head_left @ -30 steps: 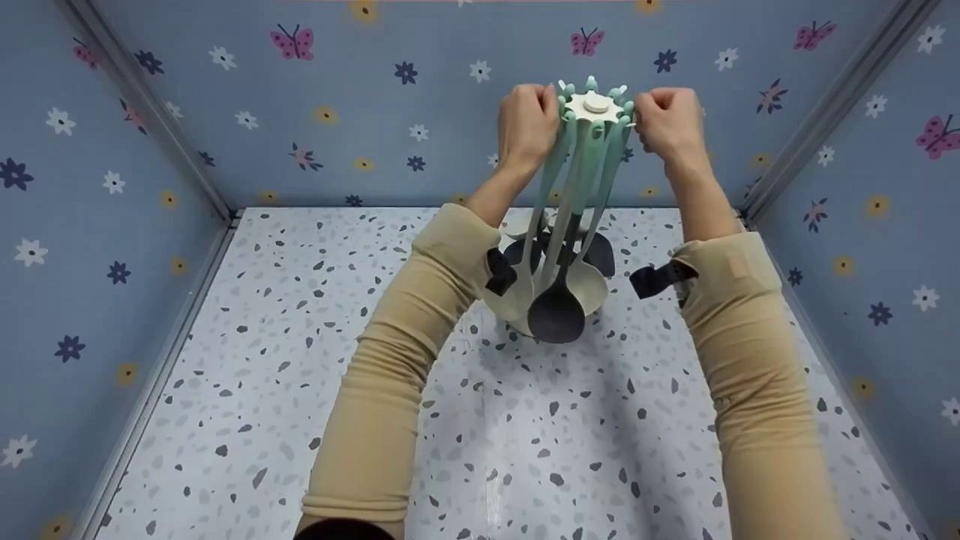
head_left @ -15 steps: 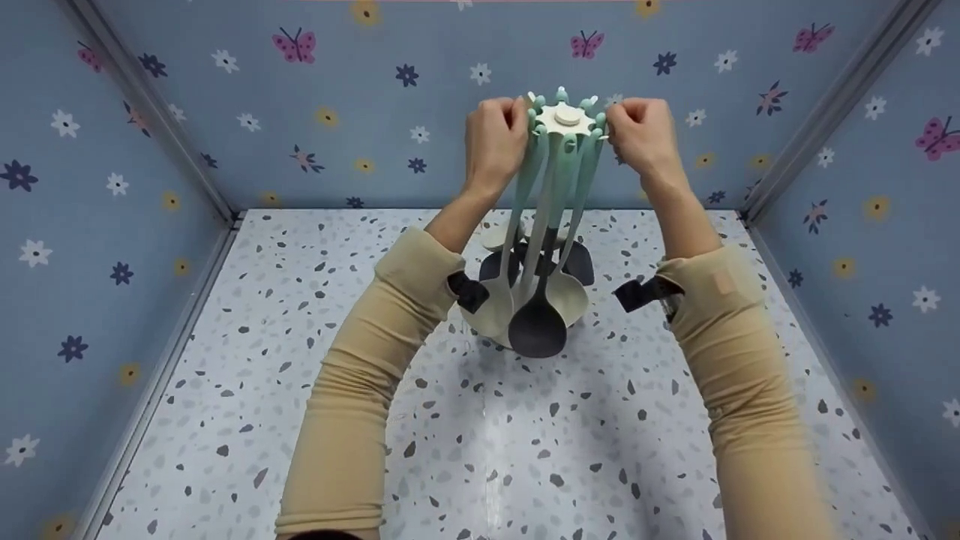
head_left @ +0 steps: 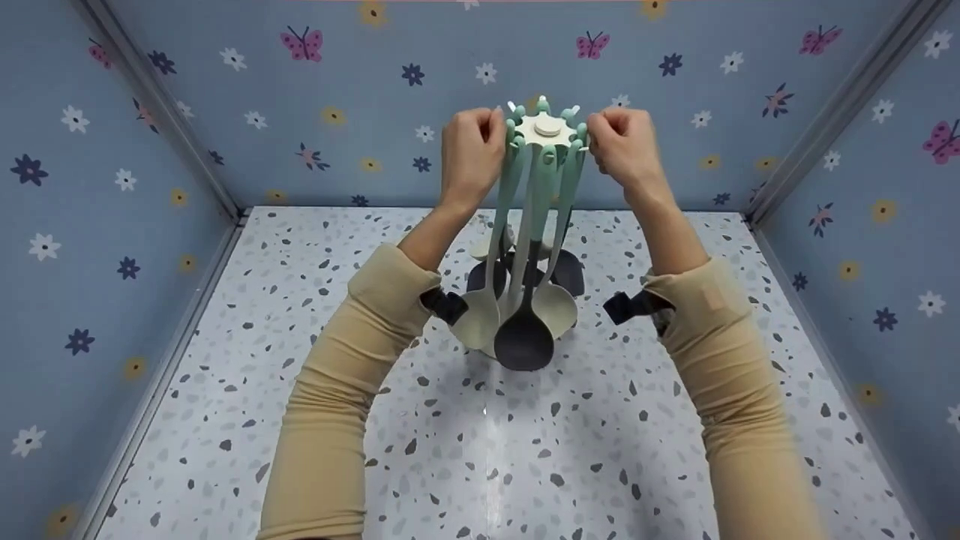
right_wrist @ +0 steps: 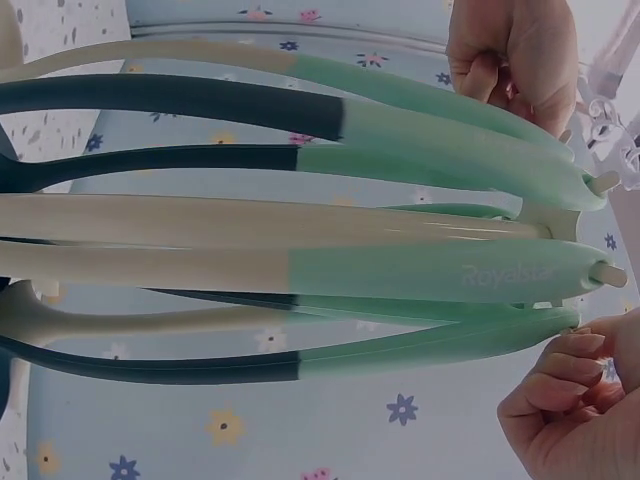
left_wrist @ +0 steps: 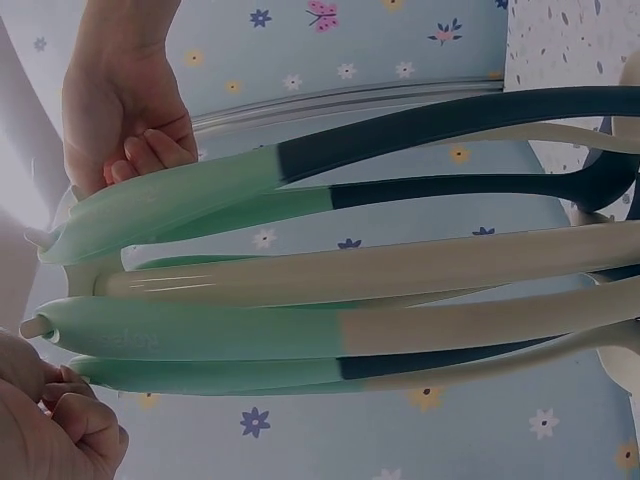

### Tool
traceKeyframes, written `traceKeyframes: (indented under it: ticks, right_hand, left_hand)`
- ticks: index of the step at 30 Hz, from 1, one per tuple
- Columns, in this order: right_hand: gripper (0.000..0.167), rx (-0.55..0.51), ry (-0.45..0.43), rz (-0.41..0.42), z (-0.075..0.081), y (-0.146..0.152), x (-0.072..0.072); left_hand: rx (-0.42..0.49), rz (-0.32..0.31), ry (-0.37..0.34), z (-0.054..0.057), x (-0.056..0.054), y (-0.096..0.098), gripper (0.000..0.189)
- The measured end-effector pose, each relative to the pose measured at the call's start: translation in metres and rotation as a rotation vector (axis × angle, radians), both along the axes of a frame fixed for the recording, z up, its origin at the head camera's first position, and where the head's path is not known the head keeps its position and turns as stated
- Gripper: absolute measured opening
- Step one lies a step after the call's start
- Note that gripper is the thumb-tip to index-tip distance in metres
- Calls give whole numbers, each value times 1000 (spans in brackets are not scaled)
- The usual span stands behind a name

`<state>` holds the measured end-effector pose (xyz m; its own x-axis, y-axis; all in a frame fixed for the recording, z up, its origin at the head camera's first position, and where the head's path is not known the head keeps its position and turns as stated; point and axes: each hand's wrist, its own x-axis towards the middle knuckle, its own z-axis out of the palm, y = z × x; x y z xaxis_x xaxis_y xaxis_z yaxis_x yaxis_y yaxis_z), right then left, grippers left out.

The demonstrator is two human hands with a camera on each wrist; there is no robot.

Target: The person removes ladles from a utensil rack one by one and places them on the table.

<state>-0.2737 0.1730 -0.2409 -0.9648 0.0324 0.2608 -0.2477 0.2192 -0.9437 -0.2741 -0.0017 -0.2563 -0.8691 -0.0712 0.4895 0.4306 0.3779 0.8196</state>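
Observation:
A cream utensil rack (head_left: 546, 130) stands upright between my two hands, with kitchen tools hanging from hooks around its top. My left hand (head_left: 474, 154) pinches the left side of the rack's top, its fingers curled. Opposite it, my right hand (head_left: 624, 146) pinches the right side in the same way. A dark ladle (head_left: 525, 343) hangs at the front, with a cream spoon-like tool (head_left: 478, 321) to its left. Mint handles (left_wrist: 200, 325) run down from the hooks in the left wrist view. The rack's post (right_wrist: 250, 215) shows among them in the right wrist view; its base is mostly hidden.
Below lies a white speckled tabletop (head_left: 480, 465). Blue flowered panels stand at the back (head_left: 360, 105), the left (head_left: 75, 225) and the right (head_left: 892, 247), with grey metal strips at the corners.
Both hands have moved left and nearer to me, and the rack with its hanging tools has moved with them. The grip looks the same throughout.

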Motion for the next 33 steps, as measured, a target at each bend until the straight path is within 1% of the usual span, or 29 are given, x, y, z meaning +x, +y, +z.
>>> traceKeyframes:
  ticks: [4,9,16,20,25,28,33]
  right_hand:
    - [36,-1,13,30,-2,-6,2]
    - [36,-17,28,57,-4,-11,3]
    - [36,-59,9,79,-5,-13,4]
    - [36,-76,11,87,-6,-13,4]
    - [36,-104,36,103,-9,-13,4]
    - [37,-126,52,116,-11,-12,5]
    - [35,-148,56,132,-13,-11,7]
  left_hand:
    - [6,3,2,-1,3,-7,38]
    - [20,-1,27,-3,5,-13,39]
    - [43,-8,37,-5,6,-15,39]
    - [62,-27,44,-6,6,-15,38]
    - [80,-52,49,-9,5,-16,37]
    - [59,-44,65,-11,4,-17,37]
    - [-21,-17,87,-12,4,-19,36]
